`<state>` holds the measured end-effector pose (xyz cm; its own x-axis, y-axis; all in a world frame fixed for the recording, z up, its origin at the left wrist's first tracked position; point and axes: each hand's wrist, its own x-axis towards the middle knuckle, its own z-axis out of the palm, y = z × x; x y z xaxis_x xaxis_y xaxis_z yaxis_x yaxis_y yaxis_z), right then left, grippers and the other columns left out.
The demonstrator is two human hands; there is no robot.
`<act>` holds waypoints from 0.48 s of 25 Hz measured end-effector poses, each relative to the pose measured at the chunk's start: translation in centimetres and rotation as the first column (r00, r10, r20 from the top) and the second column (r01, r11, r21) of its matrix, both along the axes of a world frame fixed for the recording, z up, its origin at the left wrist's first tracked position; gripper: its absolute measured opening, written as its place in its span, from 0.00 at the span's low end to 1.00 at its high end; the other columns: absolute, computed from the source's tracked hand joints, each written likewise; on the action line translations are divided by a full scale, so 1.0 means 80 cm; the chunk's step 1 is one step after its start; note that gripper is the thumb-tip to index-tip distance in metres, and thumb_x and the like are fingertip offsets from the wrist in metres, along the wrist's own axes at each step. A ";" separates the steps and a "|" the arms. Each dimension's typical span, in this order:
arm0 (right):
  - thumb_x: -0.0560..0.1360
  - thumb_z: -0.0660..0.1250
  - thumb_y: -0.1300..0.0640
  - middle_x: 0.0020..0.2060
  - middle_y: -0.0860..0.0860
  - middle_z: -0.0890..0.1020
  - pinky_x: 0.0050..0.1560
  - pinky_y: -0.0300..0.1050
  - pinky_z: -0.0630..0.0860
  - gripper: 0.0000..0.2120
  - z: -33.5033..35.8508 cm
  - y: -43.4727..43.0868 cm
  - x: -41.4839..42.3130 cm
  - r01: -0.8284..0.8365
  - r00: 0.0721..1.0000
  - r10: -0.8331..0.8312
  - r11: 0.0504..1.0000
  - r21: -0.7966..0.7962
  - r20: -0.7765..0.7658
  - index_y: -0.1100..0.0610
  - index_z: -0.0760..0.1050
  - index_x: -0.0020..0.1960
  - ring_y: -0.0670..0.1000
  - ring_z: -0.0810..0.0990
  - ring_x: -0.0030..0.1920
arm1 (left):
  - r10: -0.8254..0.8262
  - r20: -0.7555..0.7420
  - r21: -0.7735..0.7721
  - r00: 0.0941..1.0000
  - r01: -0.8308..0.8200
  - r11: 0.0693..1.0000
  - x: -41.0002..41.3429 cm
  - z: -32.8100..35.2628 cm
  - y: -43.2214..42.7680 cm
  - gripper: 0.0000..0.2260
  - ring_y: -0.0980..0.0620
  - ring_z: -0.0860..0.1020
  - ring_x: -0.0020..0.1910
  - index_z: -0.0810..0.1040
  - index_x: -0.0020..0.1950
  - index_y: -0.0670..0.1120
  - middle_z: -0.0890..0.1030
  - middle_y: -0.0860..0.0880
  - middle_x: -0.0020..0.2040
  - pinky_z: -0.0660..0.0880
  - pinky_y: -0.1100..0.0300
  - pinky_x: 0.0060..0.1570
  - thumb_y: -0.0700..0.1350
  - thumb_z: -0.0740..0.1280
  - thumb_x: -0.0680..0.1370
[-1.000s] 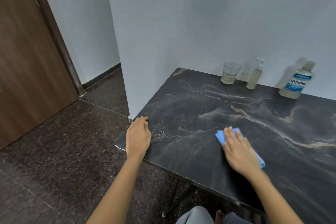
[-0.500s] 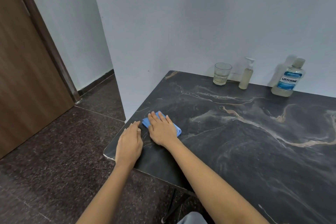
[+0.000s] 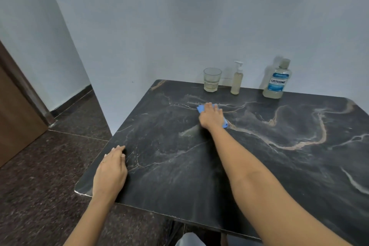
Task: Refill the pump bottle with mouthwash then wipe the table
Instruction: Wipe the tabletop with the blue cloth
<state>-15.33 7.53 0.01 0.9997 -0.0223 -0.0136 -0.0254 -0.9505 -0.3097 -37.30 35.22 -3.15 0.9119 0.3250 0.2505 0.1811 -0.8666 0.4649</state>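
Observation:
My right hand (image 3: 211, 117) presses flat on a folded blue cloth (image 3: 200, 108) on the dark marble table (image 3: 279, 166), reaching toward the far side. Most of the cloth is hidden under the palm. My left hand (image 3: 110, 171) rests flat on the table's near left corner. Against the back wall stand a small pump bottle (image 3: 237, 80) with pale yellowish liquid and a capped Listerine mouthwash bottle (image 3: 277, 82), both upright and apart from my hands.
A clear glass (image 3: 212, 79) holding a little liquid stands left of the pump bottle. A white wall runs behind the table. Dark stone floor and a brown door (image 3: 12, 118) lie to the left.
My right hand slid the blue cloth from the middle to beside my left hand, then away to the far middle of the table. My left hand stayed at the corner.

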 end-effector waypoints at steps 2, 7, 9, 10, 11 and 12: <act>0.79 0.48 0.58 0.78 0.54 0.54 0.76 0.53 0.46 0.27 -0.001 -0.063 -0.003 0.089 0.996 -0.089 0.996 -0.026 0.004 0.60 0.51 0.78 0.56 0.49 0.77 | -0.002 -0.002 -0.037 1.000 0.002 0.999 0.006 0.003 -0.010 0.16 0.42 0.70 0.69 0.73 0.67 0.40 0.75 0.41 0.67 0.64 0.46 0.70 0.41 0.55 0.82; 0.81 0.44 0.57 0.78 0.53 0.52 0.76 0.53 0.45 0.25 0.000 -0.174 -0.050 0.216 0.976 -0.218 0.975 -0.042 -0.024 0.59 0.49 0.78 0.55 0.48 0.78 | -0.136 0.054 -0.121 0.989 0.142 0.982 0.015 0.020 -0.099 0.16 0.43 0.71 0.69 0.72 0.68 0.40 0.74 0.41 0.68 0.66 0.48 0.69 0.42 0.55 0.83; 0.81 0.44 0.56 0.78 0.52 0.51 0.77 0.53 0.44 0.25 0.001 -0.206 -0.082 0.258 0.965 -0.259 0.966 -0.028 -0.040 0.58 0.49 0.78 0.54 0.47 0.78 | -0.195 0.057 -0.120 0.979 0.201 0.972 0.011 0.024 -0.136 0.16 0.44 0.69 0.70 0.72 0.69 0.40 0.74 0.41 0.68 0.63 0.50 0.71 0.42 0.55 0.83; 0.81 0.43 0.56 0.78 0.52 0.51 0.77 0.53 0.44 0.25 0.001 -0.219 -0.100 0.278 0.960 -0.279 0.960 -0.019 -0.040 0.58 0.49 0.78 0.54 0.47 0.78 | -0.218 0.052 -0.122 0.975 0.223 0.967 0.008 0.023 -0.150 0.16 0.44 0.69 0.70 0.72 0.69 0.40 0.73 0.41 0.69 0.61 0.51 0.72 0.42 0.54 0.83; 0.81 0.43 0.56 0.78 0.52 0.51 0.76 0.52 0.45 0.25 0.000 -0.232 -0.121 0.289 0.957 -0.289 0.957 -0.021 -0.031 0.58 0.49 0.78 0.54 0.47 0.78 | -0.240 0.049 -0.118 0.970 0.244 0.962 0.006 0.021 -0.161 0.17 0.45 0.68 0.71 0.71 0.69 0.40 0.73 0.41 0.69 0.59 0.53 0.73 0.41 0.54 0.83; 0.82 0.44 0.55 0.78 0.52 0.52 0.76 0.52 0.45 0.25 0.000 -0.243 -0.146 0.294 0.955 -0.295 0.955 -0.030 -0.018 0.58 0.49 0.78 0.54 0.48 0.78 | -0.262 0.047 -0.107 0.964 0.266 0.958 0.003 0.020 -0.170 0.17 0.45 0.67 0.71 0.71 0.69 0.40 0.72 0.41 0.70 0.57 0.54 0.73 0.41 0.54 0.83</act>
